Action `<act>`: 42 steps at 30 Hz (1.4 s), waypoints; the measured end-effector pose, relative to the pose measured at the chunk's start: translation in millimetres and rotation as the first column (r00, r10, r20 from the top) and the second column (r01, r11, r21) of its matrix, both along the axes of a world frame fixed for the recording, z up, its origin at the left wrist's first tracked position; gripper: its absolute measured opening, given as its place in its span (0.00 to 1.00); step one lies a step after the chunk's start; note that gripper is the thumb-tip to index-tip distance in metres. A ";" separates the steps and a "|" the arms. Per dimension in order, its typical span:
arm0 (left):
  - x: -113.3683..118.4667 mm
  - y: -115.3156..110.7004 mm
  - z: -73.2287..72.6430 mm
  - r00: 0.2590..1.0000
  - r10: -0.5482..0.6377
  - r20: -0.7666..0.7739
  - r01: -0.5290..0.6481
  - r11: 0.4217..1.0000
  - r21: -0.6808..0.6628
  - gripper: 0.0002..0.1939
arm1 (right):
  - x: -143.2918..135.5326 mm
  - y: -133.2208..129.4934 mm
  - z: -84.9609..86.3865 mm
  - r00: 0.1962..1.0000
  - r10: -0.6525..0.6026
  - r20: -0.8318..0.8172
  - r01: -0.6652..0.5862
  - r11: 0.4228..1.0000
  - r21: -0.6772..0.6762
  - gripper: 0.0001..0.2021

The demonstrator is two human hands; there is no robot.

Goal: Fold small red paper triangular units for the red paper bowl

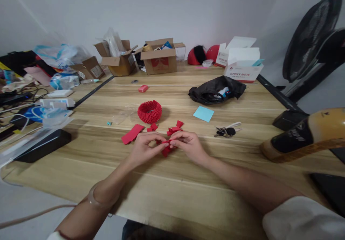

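Observation:
Between my fingertips, in the middle of the head view, is a small piece of red paper. My left hand pinches it from the left, and my right hand pinches it from the right. Some red paper pieces lie under and just beyond my hands. A stack of red paper strips rests left of my left hand. Farther back stands a round red bowl built of many folded paper units. The exact folds in the held paper are too small to make out.
A blue sticky note, keys and a black bag lie to the right. A large bottle stands at the right edge. Cardboard boxes line the back. A black case and cables are at left.

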State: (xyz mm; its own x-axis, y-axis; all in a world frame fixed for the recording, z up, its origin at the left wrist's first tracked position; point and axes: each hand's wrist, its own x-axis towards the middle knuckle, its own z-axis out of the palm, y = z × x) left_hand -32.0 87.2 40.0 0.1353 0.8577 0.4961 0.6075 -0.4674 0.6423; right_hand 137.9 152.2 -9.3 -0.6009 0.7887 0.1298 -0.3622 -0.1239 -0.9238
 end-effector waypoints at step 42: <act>-45.5 3.8 20.7 0.872 0.443 -0.210 -0.471 0.875 -0.111 0.14 | 1.0 6.8 2.7 0.985 -0.136 0.101 0.126 0.987 0.098 0.10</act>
